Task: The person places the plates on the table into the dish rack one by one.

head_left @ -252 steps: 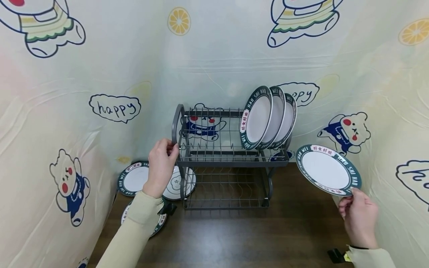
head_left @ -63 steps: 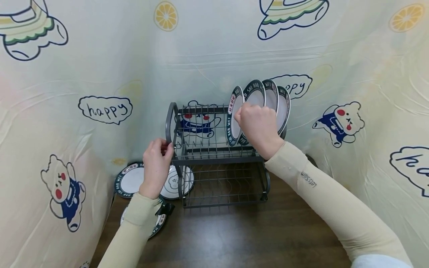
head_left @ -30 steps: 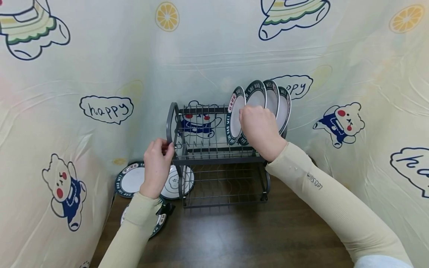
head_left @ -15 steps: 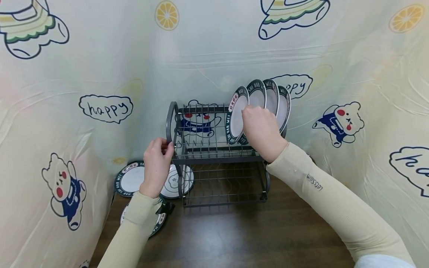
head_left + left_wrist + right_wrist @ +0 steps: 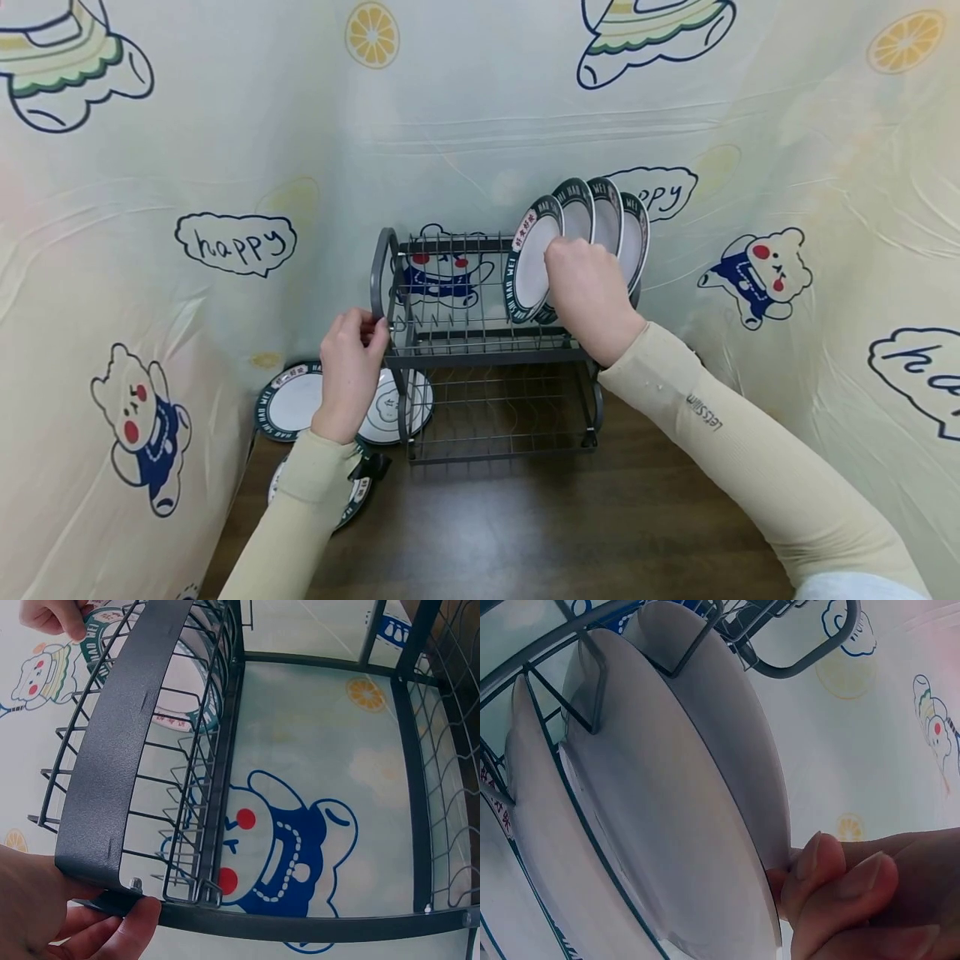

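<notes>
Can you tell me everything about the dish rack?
The dish rack is dark grey, looks like metal, and has two wire tiers with rounded side frames. It stands upright on the brown table. The left hand grips its left side. Four plates stand on edge up top, rightward; the right hand holds one.

A close-fitting cream left sleeve (image 5: 270,542) ends in a plain cuff (image 5: 324,467), with a small black piece (image 5: 377,467) jutting out beside it. The right sleeve (image 5: 780,475), also cream and snug, carries dark lettering (image 5: 703,411) reading "Letsslim"; pale bluish-white cloth (image 5: 855,586) shows at its upper end.
</notes>
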{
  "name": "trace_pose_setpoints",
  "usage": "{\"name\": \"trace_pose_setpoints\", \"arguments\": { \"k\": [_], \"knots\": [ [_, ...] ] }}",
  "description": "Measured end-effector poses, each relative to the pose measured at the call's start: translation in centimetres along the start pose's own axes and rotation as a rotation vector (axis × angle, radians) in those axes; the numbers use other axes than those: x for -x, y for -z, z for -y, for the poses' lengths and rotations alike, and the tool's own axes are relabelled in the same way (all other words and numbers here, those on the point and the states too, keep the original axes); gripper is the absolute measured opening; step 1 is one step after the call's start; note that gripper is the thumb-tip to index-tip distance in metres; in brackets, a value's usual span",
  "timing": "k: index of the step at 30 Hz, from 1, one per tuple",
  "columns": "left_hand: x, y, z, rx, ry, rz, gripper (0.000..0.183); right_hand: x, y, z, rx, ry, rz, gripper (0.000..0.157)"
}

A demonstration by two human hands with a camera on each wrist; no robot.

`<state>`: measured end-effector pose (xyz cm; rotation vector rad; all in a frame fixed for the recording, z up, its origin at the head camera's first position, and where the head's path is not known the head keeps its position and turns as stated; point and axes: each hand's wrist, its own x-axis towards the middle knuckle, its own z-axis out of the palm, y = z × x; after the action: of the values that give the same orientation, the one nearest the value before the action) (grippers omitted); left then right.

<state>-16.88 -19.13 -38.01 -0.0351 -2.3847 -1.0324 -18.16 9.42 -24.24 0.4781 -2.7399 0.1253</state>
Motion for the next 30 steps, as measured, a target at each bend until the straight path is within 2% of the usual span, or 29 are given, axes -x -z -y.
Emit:
{"name": "trace_pose_setpoints", "arguments": {
  "k": [5, 11, 19, 25, 30],
  "knots": [
    [0.0, 0.0, 0.0, 0.001, 0.01, 0.001, 0.016, 0.0, -0.1, -0.2, -0.002, 0.019, -0.029, 0.014],
    [0.0, 0.0, 0.2, 0.0, 0.014, -0.001, 0.016, 0.2, -0.4, -0.7, -0.06, 0.012, -0.076, 0.031],
    [0.1, 0.1, 0.0, 0.001, 0.003, 0.002, 0.016, 1.2, -0.4, -1.7, -0.08, 0.059, -0.258, 0.04],
    [0.0, 0.1, 0.0, 0.001, 0.005, 0.006, 0.016, 2.8, -0.6, -3.0, -0.089, 0.134, -0.411, 0.037],
    [0.0, 0.1, 0.0, 0.003, 0.001, 0.004, 0.017, 4.2, -1.0, -4.7, -0.102, 0.162, -0.48, 0.034]
  ]
}}
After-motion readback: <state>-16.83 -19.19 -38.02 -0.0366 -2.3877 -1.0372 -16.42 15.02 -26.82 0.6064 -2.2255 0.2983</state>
